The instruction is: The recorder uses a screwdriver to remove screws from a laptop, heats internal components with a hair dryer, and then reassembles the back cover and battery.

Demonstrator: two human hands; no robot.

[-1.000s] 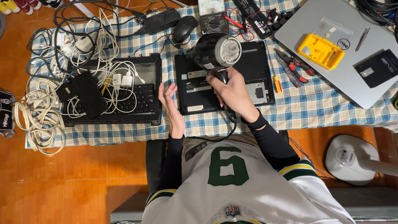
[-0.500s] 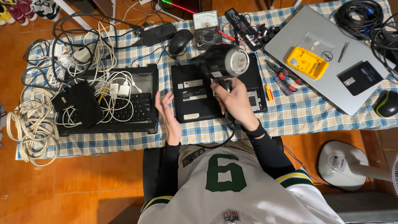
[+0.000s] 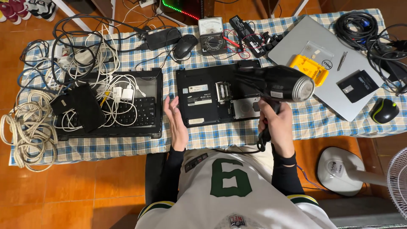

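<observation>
Hair dryer (image 3: 275,82), black, bulky and rigid, hangs over the upturned black laptop base (image 3: 218,98), best held by its grip. Right hand (image 3: 275,123) clamps that grip; left hand (image 3: 176,123) rests open against the base's left edge.

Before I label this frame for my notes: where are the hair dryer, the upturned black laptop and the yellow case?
hair dryer (image 3: 275,82), head view, barrel.
upturned black laptop (image 3: 203,101), head view, bottom panel.
yellow case (image 3: 309,68), head view, top face.

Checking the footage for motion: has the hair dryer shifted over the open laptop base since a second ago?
Yes. The hair dryer in the right hand swung rightward, toward the laptop base's right edge.
</observation>
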